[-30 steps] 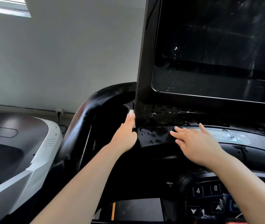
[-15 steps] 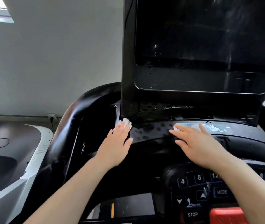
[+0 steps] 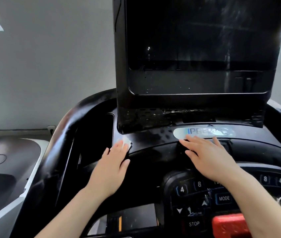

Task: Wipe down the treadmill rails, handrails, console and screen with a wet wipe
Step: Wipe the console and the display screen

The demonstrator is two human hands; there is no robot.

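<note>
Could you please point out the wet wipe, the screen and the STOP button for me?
wet wipe [image 3: 125, 141]: head view, on the white corner showing past the left fingertips.
screen [image 3: 205, 36]: head view, on the middle of the dark glass.
STOP button [image 3: 194, 224]: head view, on its white lettering.

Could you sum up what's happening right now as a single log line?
step: wiping console | left hand: pressing wet wipe flat on console | right hand: flat, bracing by logo plate | screen: streaked
</note>
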